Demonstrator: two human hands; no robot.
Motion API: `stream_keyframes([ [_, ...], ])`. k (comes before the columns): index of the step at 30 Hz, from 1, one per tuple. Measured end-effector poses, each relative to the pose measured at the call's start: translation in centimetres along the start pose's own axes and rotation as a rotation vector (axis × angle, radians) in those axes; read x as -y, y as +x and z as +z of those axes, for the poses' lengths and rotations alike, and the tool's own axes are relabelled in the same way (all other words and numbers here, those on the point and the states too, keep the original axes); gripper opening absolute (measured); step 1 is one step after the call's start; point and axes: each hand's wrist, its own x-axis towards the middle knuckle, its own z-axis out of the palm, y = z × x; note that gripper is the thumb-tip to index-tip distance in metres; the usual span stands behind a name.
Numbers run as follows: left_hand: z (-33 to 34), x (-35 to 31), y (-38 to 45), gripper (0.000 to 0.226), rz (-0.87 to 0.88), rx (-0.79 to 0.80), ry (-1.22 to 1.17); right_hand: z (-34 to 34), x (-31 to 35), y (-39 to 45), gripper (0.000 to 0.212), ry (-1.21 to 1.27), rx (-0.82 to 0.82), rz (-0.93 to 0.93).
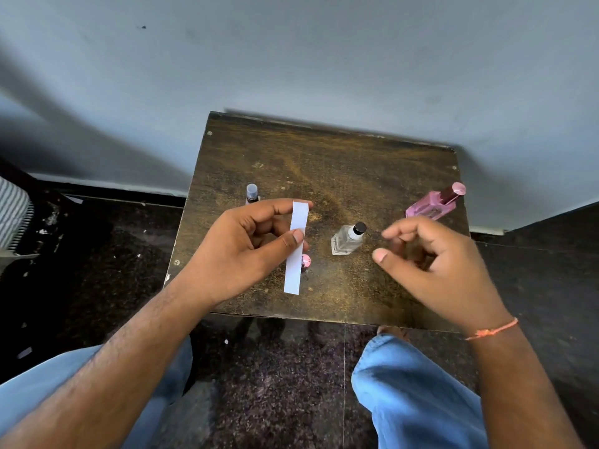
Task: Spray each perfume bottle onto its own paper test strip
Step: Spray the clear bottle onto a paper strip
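Note:
My left hand [246, 247] pinches a white paper test strip [295, 254] between thumb and fingers, holding it upright above the small wooden table [340, 176]. My right hand [431, 267] hovers to the right with loosely curled fingers, holding nothing. A clear glass bottle with a black cap [346, 239] stands between the hands, just left of my right fingertips. A pink bottle [432, 204] stands at the table's right edge. A small dark bottle with a clear cap [252, 193] stands behind my left hand. A small pink object [306, 261] peeks out behind the strip.
The table stands against a pale wall [291, 59]. Dark speckled floor [275, 384] surrounds it, and my knees in blue jeans [415, 393] sit below the table's near edge. A striped object [13, 212] lies at the far left.

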Motion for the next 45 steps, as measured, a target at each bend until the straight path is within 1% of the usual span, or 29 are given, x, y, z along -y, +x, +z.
stream_keyframes([
  [3,-0.3,0.3,-0.1,0.034,-0.029,0.005,0.013,1.6,0.4,0.3,0.046,0.029,0.042,-0.052],
  [5,-0.4,0.3,-0.1,0.034,-0.030,-0.002,0.016,2.4,0.6,0.5,0.054,0.044,0.056,-0.052],
  [7,-0.4,0.2,-0.2,0.036,-0.030,-0.012,0.006,3.1,0.6,0.5,0.052,0.085,0.064,-0.026],
  [11,-0.4,0.0,-0.2,0.037,-0.045,-0.017,-0.031,4.2,0.6,0.6,0.040,0.106,0.034,0.019],
  [14,-0.4,-0.2,-0.2,0.036,-0.055,-0.032,-0.050,4.5,0.8,0.8,0.039,0.189,0.026,0.095],
  [16,-0.3,-0.4,-0.2,0.039,-0.058,-0.040,-0.061,4.5,1.2,0.8,0.037,0.367,0.060,0.137],
  [20,0.1,-0.5,-0.3,0.041,-0.053,-0.029,-0.053,4.2,2.3,0.9,0.039,1.043,0.237,0.274],
  [21,0.1,-0.5,-0.3,0.041,-0.049,-0.026,-0.046,4.2,2.5,0.9,0.043,1.148,0.277,0.291],
  [23,0.2,-0.4,-0.2,0.040,-0.041,-0.025,-0.040,4.1,2.8,0.9,0.050,1.244,0.323,0.308],
  [30,0.2,0.1,0.0,0.038,-0.019,-0.001,-0.065,4.3,3.6,0.7,0.043,1.231,0.356,0.327],
  [34,0.2,0.4,0.1,0.040,-0.024,0.014,-0.064,4.2,4.1,0.5,0.038,1.285,0.389,0.316],
  [38,0.3,0.7,0.1,0.041,-0.004,0.010,-0.056,4.2,4.3,0.4,0.046,1.293,0.405,0.305],
  [39,0.4,0.7,0.0,0.042,0.004,0.002,-0.055,4.2,4.3,0.4,0.045,1.282,0.394,0.302],
  [42,0.4,0.7,0.0,0.042,0.011,-0.005,-0.050,4.3,4.5,0.3,0.030,1.208,0.312,0.247],
  [45,0.4,0.8,0.1,0.043,0.014,0.001,-0.049,4.5,4.7,0.3,0.021,1.118,0.241,0.190],
])
